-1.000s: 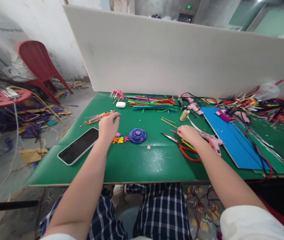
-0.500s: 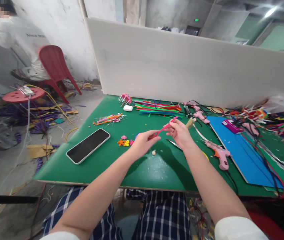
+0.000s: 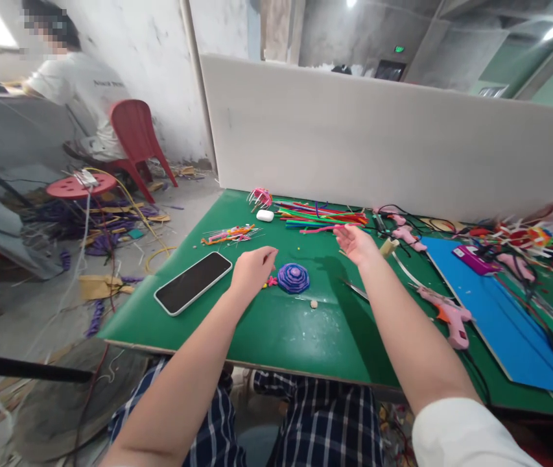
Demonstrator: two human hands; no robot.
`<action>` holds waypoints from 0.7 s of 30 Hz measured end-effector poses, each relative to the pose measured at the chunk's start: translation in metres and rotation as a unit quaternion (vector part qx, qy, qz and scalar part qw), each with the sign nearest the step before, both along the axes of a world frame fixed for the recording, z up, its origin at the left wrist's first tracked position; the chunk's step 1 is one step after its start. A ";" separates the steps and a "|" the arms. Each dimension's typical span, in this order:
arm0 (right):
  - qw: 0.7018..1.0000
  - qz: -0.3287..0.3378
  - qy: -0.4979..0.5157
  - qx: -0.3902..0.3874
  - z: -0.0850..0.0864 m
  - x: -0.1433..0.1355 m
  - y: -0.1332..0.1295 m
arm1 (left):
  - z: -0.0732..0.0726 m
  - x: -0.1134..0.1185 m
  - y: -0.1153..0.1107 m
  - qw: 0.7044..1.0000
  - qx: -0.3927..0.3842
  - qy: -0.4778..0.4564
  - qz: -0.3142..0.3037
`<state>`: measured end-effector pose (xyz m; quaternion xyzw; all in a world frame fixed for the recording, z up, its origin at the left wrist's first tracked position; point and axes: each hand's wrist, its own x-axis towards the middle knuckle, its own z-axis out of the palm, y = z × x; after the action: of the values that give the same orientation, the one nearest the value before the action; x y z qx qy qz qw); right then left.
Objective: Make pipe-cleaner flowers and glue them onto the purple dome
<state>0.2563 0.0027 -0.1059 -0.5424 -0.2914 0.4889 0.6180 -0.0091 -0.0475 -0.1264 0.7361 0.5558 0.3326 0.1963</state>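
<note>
My right hand (image 3: 355, 246) is raised over the green table, pinching one end of a pink pipe cleaner (image 3: 316, 229). The rest of it stretches out to the left, near a bundle of coloured pipe cleaners (image 3: 300, 219). My left hand (image 3: 253, 267) has its fingers curled; whatever may be in them is hidden. Just right of that hand lies a blue and purple striped dome (image 3: 294, 277). Small pipe-cleaner flowers (image 3: 271, 281) show partly behind the left wrist. A small pale ball (image 3: 314, 304) sits in front of the dome. Scissors (image 3: 356, 290) lie under my right forearm, partly covered.
A phone (image 3: 193, 283) lies left, below a small pile of stems (image 3: 231, 235). A white case (image 3: 265, 216) is at the back. Right are a pink glue gun (image 3: 454, 318), a blue board (image 3: 480, 305) and cables. A person (image 3: 86, 97) sits far left.
My hands have moved apart. The left has let go of the pink pipe cleaner and moved left; the right keeps its end. The striped dome has come into view. The camera has turned slightly left.
</note>
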 end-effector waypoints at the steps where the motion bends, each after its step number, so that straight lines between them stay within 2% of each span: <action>1: 1.000 -0.006 -0.006 -0.004 0.001 0.001 0.013 | 0.000 -0.004 0.001 1.000 0.000 -0.003 0.009; 5: 0.997 -0.020 -0.059 -0.046 -0.004 0.007 0.050 | -0.001 -0.009 0.002 1.000 0.001 0.008 -0.002; 8: 0.985 -0.016 -0.128 -0.112 -0.018 0.019 0.053 | -0.003 -0.009 0.003 0.999 0.004 0.030 -0.024; 11: 0.963 -0.010 -0.213 -0.166 -0.025 0.039 0.042 | -0.003 -0.008 0.004 0.999 0.008 0.042 -0.026; 14: 0.936 0.013 -0.298 -0.189 -0.019 0.059 0.027 | -0.003 -0.006 0.004 0.997 0.014 0.065 -0.031; 18: 0.901 0.051 -0.394 -0.174 -0.003 0.077 0.002 | -0.007 0.000 0.001 0.990 0.027 0.114 -0.079; 21: 0.871 0.079 -0.459 -0.158 -0.003 0.087 -0.024 | -0.014 0.008 -0.003 0.982 0.050 0.130 -0.131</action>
<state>0.3435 -0.0213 -0.1085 -0.7716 -0.5028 0.2711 0.2800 -0.0015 -0.0506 -0.1406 0.8484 0.4580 0.2329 0.1276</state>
